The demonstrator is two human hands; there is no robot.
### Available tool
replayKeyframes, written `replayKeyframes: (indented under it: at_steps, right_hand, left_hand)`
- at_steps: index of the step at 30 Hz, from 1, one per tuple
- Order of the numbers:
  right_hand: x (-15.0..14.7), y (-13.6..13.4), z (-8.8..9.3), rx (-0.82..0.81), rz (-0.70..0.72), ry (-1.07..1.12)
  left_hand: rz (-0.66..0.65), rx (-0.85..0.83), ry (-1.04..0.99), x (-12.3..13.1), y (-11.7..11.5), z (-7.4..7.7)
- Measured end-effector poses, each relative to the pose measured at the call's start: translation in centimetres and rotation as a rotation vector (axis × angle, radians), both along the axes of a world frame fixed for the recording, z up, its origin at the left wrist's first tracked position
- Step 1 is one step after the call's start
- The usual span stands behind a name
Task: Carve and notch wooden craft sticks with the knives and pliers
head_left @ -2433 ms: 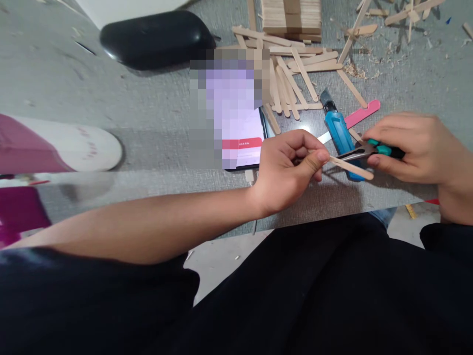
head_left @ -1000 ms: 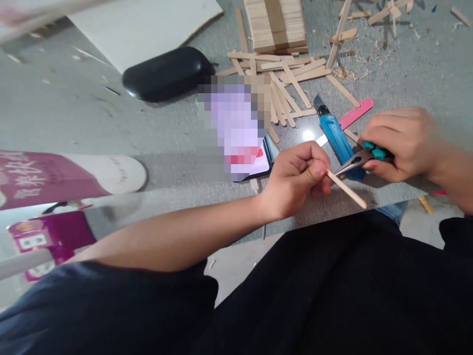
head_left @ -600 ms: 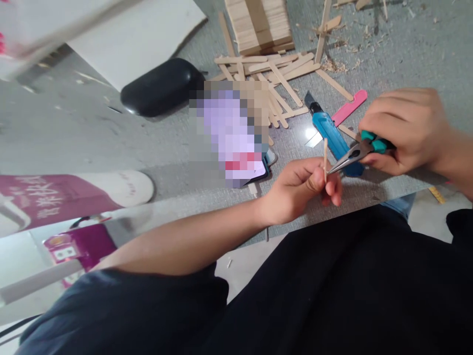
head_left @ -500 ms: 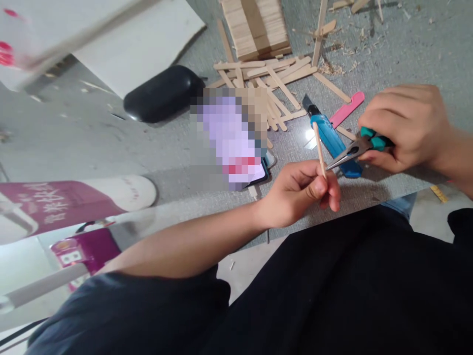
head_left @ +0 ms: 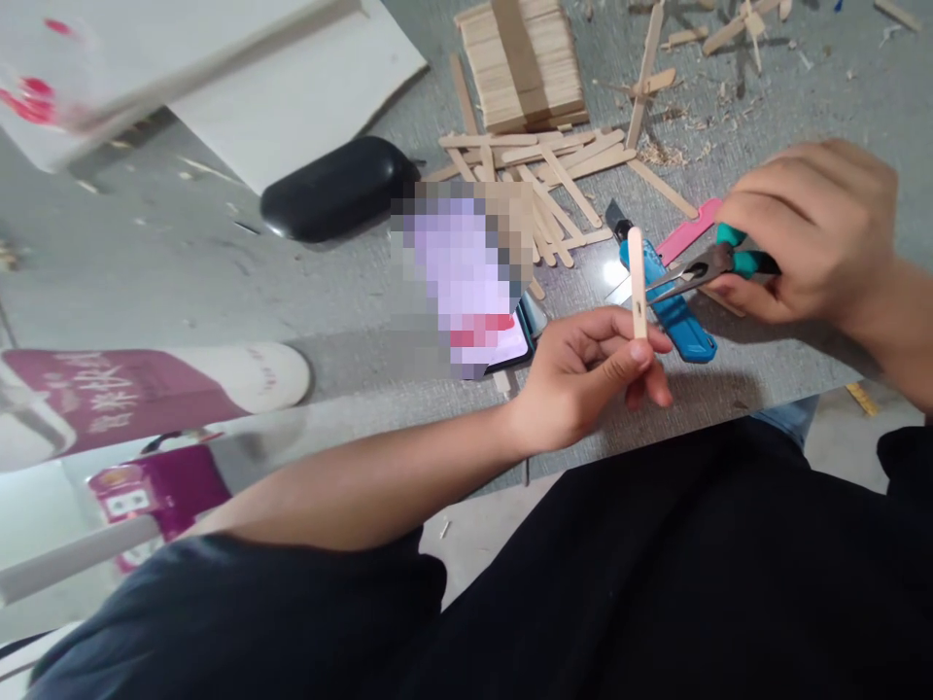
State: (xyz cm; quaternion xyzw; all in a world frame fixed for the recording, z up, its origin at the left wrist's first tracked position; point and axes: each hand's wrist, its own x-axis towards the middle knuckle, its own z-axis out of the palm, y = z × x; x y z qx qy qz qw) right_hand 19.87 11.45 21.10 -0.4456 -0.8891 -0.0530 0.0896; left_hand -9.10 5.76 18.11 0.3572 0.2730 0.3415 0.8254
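Note:
Between the thumb and fingers of my left hand [head_left: 590, 374] a wooden stick [head_left: 637, 267] stands upright, its broad face showing a small dark slot near the lower end. My right hand [head_left: 816, 228] is closed round the green and black handles of long-nosed pliers [head_left: 704, 267]. The pliers' jaws are slightly apart, with their tips beside the stick's edge near the slot. Beneath the pliers lies a blue utility knife [head_left: 681, 326] with its blade out. A pink strip [head_left: 689, 231] lies behind the knife, partly hidden by my right hand.
Loose wooden sticks [head_left: 569, 185] lie behind the phone [head_left: 466, 282], near a banded stack of sticks [head_left: 550, 73]. A black case [head_left: 339, 190] is to the left. Joined sticks [head_left: 645, 83] and shavings lie at the back; a pink-and-white cup [head_left: 146, 389] is far left.
The stick in my left hand has turned from its narrow edge to its broad face, showing the slot. The pliers' jaws have opened slightly. The whole view has shifted a little.

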Motion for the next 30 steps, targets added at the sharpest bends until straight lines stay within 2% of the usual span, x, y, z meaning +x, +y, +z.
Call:
replayKeyframes:
  at_steps: [2,8,14,16,18,21,23,26,30]
  right_hand:
    - [0.1,-0.2,-0.3,0.003,0.045,0.034]
    - [0.5,-0.3,-0.7,-0.036,0.021,0.079]
    - [0.3,0.3,-1.3,0.259,0.135,0.067]
    - [0.2,0.6,-1.2,0.213,0.055,0.031]
    - [0.3,1.0,-0.9,0.101,-0.092,-0.036]
    - [0.8,1.8,-0.6,-0.035,-0.302,-0.100]
    - [1.3,2.4,-1.1,-0.067,-0.377,-0.099]
    - [2.5,3.0,-2.4,-0.044,-0.388,-0.040]
    - [3.5,3.2,-3.1,0.013,-0.317,0.069]
  left_hand:
    - [0.006,0.006,0.025,0.1,0.2,0.0]
    - [0.045,0.058,0.120,0.1,0.1,0.0]
    - [0.111,0.091,0.160,0.4,0.1,-0.1]
    - [0.152,0.108,0.150,0.4,0.0,-0.3]
    - [0.176,0.118,0.137,0.3,0.0,-0.5]
    - [0.167,0.137,0.114,0.1,-0.1,-0.7]
    - [0.149,0.186,0.089,0.0,-0.1,-0.8]
    - [0.082,0.232,0.021,0.0,0.1,-0.9]
    - [-0.020,0.127,-0.076,0.0,0.5,-1.1]
